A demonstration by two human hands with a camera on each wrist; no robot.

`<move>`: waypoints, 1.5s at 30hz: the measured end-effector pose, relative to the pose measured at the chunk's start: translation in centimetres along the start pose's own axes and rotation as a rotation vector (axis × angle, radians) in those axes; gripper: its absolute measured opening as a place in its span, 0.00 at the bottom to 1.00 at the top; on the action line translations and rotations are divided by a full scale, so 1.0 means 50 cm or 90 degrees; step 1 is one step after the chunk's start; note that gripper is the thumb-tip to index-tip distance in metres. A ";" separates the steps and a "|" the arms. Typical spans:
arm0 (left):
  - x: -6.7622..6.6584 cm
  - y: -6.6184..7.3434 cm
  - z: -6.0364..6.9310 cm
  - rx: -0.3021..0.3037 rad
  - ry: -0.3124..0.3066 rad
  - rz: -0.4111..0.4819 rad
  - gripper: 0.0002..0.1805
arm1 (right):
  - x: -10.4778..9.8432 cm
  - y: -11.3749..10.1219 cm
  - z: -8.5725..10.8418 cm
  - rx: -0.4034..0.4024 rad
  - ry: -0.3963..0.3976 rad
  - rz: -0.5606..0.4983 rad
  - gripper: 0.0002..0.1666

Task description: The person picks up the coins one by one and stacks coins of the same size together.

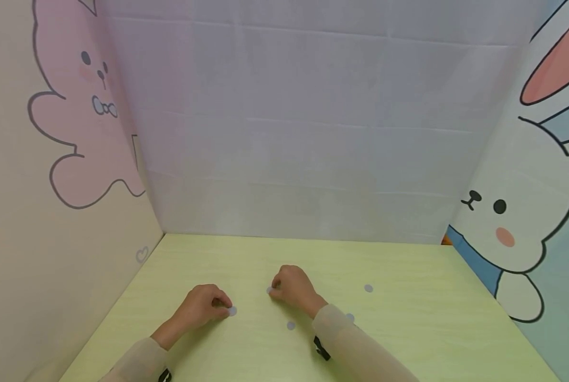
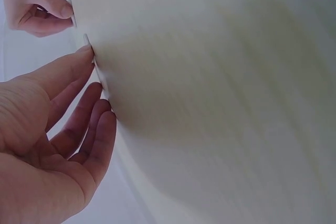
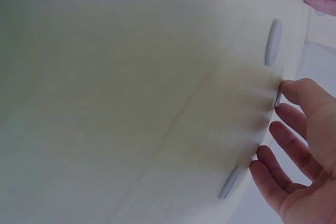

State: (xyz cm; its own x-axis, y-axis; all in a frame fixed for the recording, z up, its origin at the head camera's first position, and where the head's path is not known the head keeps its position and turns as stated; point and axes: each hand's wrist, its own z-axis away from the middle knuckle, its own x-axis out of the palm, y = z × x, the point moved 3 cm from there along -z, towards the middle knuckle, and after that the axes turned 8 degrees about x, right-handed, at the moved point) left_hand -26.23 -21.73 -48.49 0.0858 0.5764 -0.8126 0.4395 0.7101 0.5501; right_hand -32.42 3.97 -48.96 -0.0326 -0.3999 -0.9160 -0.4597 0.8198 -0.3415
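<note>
Firstly, discs, five, pale grey and round, on or at a yellow-green table (image 1: 408, 276). Left disc (image 1: 233, 311): at the left hand (image 1: 199, 307), pinched at its edge between thumb and forefinger, the other fingers bent. Right disc (image 1: 268, 290): farther off, left of the right hand (image 1: 294, 286), likewise pinched between thumb and forefinger, the remaining fingers loosely bent; whether either pinched piece touches the table, cannot tell. Near disc (image 1: 291, 326): lying flat, nearer than the right hand, left of the right sleeve (image 1: 361, 353). Sleeve disc (image 1: 350, 318): flat, just beyond that sleeve, partly hidden by it. Far disc (image 1: 368, 288): flat, rightmost, well apart from both hands. Sleeves, two, beige, each with a black fitting underneath. Surround: white sheet (image 1: 284, 106) at the far side; pink animal picture (image 1: 74, 127), left; rabbit picture (image 1: 518, 233), right.
</note>
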 end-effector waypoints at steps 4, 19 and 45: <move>-0.002 0.004 -0.001 -0.004 -0.001 0.014 0.07 | 0.000 -0.002 0.003 0.010 -0.001 -0.017 0.09; 0.000 0.002 0.000 -0.009 0.002 0.014 0.07 | -0.001 -0.035 0.023 0.007 -0.030 -0.094 0.07; 0.003 -0.007 -0.005 -0.021 -0.007 0.011 0.07 | 0.013 -0.099 0.043 0.041 -0.045 -0.124 0.08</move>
State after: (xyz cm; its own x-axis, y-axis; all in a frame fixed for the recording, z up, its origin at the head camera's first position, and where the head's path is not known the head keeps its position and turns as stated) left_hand -26.56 -21.79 -48.77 0.1037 0.5846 -0.8047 0.4076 0.7130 0.5705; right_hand -28.26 0.56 -48.31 0.1151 -0.5246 -0.8435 -0.3936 0.7556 -0.5236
